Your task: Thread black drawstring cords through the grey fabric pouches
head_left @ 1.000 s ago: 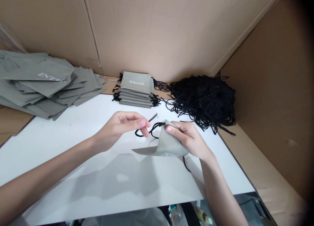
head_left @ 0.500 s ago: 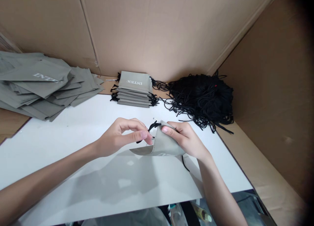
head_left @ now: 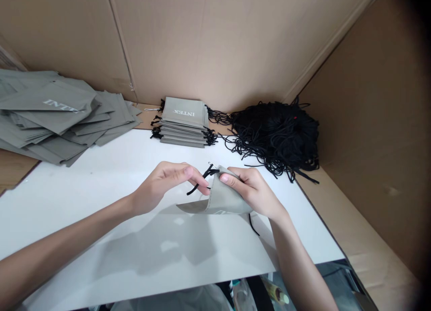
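My right hand (head_left: 251, 187) grips a small grey fabric pouch (head_left: 225, 198) by its top corner, thumb on the near side. White lettering shows at the pouch's lower edge, and its flap points left. Out of the gripped corner comes a black cord (head_left: 200, 181), bent down to the left, beside the thin metal tip (head_left: 211, 165) of a tool whose rest is hidden. My left hand (head_left: 171, 180) is at the cord, thumb lifted away from the fingers; the fingertips are just behind the cord, and I cannot tell whether they touch it. Another black cord end (head_left: 254, 225) hangs below the pouch.
Loose grey pouches (head_left: 67, 117) are heaped at the left. A neat stack of corded INTEX pouches (head_left: 183, 120) stands at the back middle, beside a pile of black cords (head_left: 276, 133). Cardboard walls (head_left: 202, 46) enclose the white table (head_left: 134, 239). A bottle (head_left: 278, 295) lies below the front edge.
The left thumb has lifted off the cord and the left fingers have spread. The cord's loose end now shows in full. The right hand and the pouch have hardly moved.
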`<state>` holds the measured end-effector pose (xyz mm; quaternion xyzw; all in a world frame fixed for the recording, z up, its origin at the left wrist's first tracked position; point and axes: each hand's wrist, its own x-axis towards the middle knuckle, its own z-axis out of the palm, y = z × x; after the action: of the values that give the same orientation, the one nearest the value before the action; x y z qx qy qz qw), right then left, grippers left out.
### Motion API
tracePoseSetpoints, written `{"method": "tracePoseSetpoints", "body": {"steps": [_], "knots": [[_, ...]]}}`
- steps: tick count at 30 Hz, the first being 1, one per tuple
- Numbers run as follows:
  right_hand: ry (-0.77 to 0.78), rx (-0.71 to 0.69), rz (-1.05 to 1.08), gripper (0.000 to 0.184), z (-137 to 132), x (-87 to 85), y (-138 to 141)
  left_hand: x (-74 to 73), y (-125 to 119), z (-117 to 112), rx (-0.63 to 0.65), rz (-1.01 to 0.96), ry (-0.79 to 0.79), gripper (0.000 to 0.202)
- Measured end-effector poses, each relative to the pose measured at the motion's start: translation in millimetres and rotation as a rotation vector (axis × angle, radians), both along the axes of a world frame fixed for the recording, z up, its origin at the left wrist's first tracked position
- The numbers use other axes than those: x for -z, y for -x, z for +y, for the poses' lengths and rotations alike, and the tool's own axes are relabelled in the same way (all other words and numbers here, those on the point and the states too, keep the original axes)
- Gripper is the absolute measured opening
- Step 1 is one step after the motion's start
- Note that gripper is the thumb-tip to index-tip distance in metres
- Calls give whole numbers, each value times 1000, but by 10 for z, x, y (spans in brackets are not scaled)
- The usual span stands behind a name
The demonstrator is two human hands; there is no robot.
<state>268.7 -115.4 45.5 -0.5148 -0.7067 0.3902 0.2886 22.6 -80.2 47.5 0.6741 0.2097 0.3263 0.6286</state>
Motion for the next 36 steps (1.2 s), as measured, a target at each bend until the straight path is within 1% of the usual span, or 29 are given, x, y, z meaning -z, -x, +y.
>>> {"method": "tracePoseSetpoints", "body": {"steps": [5, 8, 10, 13, 15, 19, 22, 23, 26, 28, 29, 32, 34, 36], "knots": [[4, 1, -1, 50, 2, 7, 1, 21, 1, 11, -29, -33, -14, 43], [-1, 1, -5, 51, -1, 7, 4, 10, 12, 9, -45, -39, -65, 44], [-3, 6, -8, 51, -4, 5, 6, -13, 19, -2, -72, -7, -111, 39], [5, -1, -17, 50, -10, -1, 13, -45, 17, -22, -147, 69, -163, 24], [13, -13, -30, 50, -13, -4, 20, -50, 9, -26, -188, 83, -186, 17], [9, -26, -38, 50, -13, -1, 31, -32, 3, -10, -203, 76, -222, 15], [8, -27, -40, 50, -10, 2, 35, -30, 11, -4, -181, 120, -172, 19], [8, -27, -41, 50, -10, 2, 36, -33, 12, -6, -178, 138, -152, 24], [-2, -24, -45, 51, -9, -3, 40, -46, 7, -19, -195, 186, -101, 52], [-10, -25, -52, 50, -11, -4, 42, -53, -6, -32, -208, 215, -38, 63], [-12, -26, -57, 50, -12, -3, 42, -55, -15, -39, -209, 225, 9, 63], [-17, -26, -73, 50, -15, 3, 41, -54, -46, -63, -227, 220, 153, 49], [-16, -27, -81, 50, -15, 6, 40, -54, -67, -79, -255, 212, 192, 40], [-17, -27, -89, 50, -14, 7, 41, -58, -86, -95, -284, 203, 182, 31]]}}
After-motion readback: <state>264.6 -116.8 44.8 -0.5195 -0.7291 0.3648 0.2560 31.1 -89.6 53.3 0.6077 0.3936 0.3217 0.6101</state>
